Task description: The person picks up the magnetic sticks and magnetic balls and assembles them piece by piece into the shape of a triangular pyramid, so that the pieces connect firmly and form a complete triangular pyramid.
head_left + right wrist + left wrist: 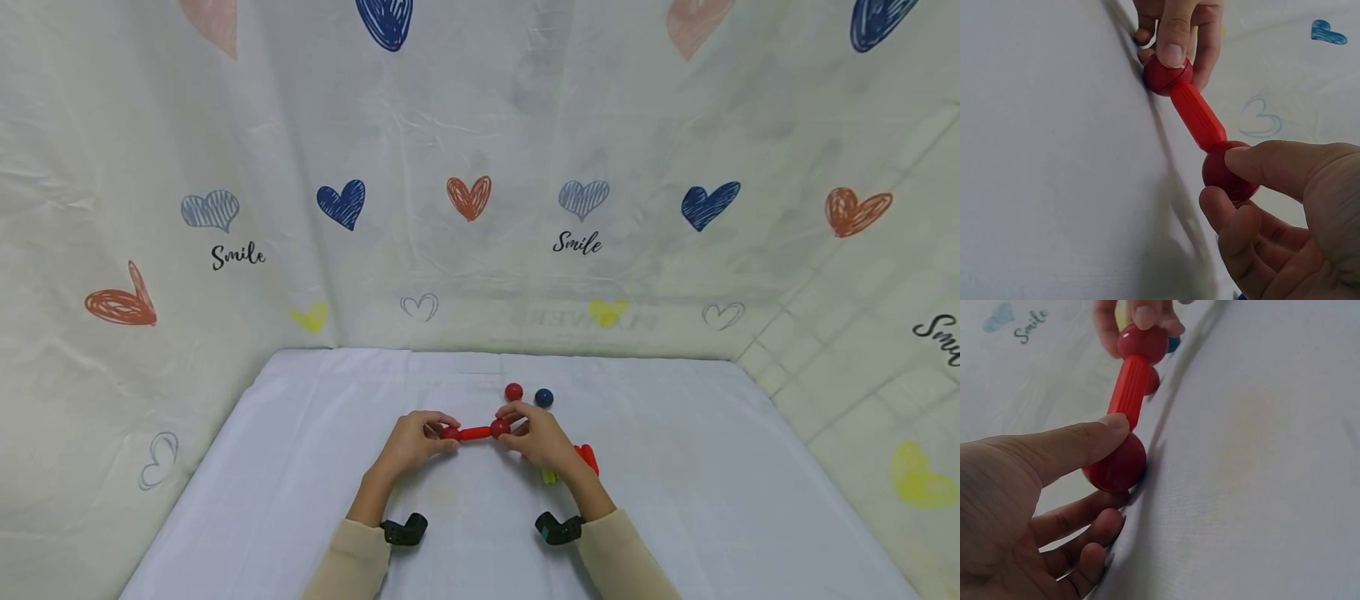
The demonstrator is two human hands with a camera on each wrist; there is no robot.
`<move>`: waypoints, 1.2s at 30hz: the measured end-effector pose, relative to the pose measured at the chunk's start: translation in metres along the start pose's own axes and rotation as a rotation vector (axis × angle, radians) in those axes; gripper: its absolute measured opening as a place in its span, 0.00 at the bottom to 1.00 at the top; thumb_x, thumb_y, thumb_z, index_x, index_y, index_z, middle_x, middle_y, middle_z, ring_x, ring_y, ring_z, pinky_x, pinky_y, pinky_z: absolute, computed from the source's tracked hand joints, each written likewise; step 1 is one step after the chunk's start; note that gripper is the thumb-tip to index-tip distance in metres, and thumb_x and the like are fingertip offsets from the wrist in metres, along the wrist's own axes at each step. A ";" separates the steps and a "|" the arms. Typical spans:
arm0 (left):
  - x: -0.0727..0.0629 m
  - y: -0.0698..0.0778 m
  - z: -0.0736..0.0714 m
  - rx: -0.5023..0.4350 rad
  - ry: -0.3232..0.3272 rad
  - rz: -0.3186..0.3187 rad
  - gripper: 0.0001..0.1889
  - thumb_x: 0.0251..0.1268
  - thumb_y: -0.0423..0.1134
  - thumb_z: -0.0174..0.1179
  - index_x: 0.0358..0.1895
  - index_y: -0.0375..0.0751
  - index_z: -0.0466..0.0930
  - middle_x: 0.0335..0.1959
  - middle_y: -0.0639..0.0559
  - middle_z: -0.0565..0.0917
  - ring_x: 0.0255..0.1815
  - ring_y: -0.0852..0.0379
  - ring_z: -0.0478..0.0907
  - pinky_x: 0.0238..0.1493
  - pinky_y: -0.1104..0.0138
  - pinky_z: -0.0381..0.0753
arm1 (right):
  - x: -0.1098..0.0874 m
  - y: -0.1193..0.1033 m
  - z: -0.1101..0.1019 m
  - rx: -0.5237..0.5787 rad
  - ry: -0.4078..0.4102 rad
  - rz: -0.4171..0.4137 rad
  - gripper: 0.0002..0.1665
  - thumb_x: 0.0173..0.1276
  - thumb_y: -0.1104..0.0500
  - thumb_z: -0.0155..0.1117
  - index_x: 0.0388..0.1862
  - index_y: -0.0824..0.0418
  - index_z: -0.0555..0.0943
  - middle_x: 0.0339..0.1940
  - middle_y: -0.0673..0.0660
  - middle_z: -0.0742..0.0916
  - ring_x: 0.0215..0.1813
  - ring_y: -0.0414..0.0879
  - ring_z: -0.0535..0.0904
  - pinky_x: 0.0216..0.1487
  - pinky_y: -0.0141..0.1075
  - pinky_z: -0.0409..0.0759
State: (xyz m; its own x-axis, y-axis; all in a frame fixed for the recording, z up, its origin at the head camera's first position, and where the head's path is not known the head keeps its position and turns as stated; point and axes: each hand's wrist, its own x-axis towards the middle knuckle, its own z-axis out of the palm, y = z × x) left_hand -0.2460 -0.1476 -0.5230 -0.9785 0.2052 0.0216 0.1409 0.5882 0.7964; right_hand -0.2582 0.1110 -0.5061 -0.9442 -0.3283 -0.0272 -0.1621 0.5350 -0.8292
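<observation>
A ribbed red rod (475,433) spans two dark red balls, one at each end. The left hand (417,437) pinches the left ball (1119,464), with its thumb on top near the joint with the rod. At the other end the right hand (536,437) pinches the right ball (1229,170) between thumb and fingers. In both wrist views the balls appear to meet the rod's ends. The joined piece is held low over the white table; whether it touches the cloth I cannot tell.
Beyond the right hand lie a loose red ball (513,392) and a dark blue ball (543,397). Red rods (587,458) and a yellow-green piece (549,477) lie partly hidden by the right forearm. White cloth covers the table (337,400); a heart-printed curtain hangs behind.
</observation>
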 end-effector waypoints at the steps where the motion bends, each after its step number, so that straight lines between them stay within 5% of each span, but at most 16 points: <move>1: 0.000 0.000 0.000 -0.001 -0.001 -0.002 0.14 0.57 0.42 0.76 0.47 0.52 0.90 0.37 0.55 0.86 0.37 0.56 0.77 0.40 0.63 0.76 | 0.000 0.000 0.000 -0.001 0.003 0.005 0.19 0.66 0.60 0.73 0.55 0.53 0.82 0.51 0.55 0.86 0.41 0.46 0.82 0.31 0.37 0.85; 21: -0.001 0.000 -0.001 0.047 -0.031 0.003 0.13 0.54 0.47 0.78 0.41 0.54 0.87 0.32 0.56 0.83 0.32 0.58 0.75 0.34 0.65 0.74 | -0.002 -0.001 0.002 0.006 -0.003 0.077 0.20 0.69 0.60 0.70 0.59 0.53 0.82 0.57 0.55 0.85 0.45 0.46 0.83 0.39 0.38 0.87; 28: -0.001 0.001 0.000 0.029 -0.041 -0.004 0.10 0.62 0.54 0.72 0.32 0.55 0.86 0.25 0.57 0.84 0.30 0.58 0.76 0.32 0.65 0.74 | -0.003 0.000 0.001 0.012 -0.036 0.030 0.20 0.70 0.60 0.68 0.60 0.53 0.81 0.58 0.55 0.86 0.50 0.48 0.85 0.42 0.40 0.87; 36: -0.001 0.006 0.003 0.027 -0.054 -0.012 0.12 0.61 0.50 0.73 0.26 0.51 0.83 0.22 0.57 0.81 0.28 0.57 0.75 0.29 0.65 0.74 | -0.003 -0.004 -0.003 0.045 -0.072 -0.014 0.19 0.72 0.58 0.66 0.61 0.55 0.81 0.60 0.56 0.86 0.55 0.52 0.86 0.47 0.42 0.87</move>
State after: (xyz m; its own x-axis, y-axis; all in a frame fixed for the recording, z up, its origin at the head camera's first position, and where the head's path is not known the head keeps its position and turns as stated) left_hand -0.2441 -0.1421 -0.5204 -0.9706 0.2397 -0.0215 0.1338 0.6115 0.7798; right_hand -0.2556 0.1121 -0.5017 -0.9184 -0.3920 -0.0542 -0.1608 0.4947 -0.8541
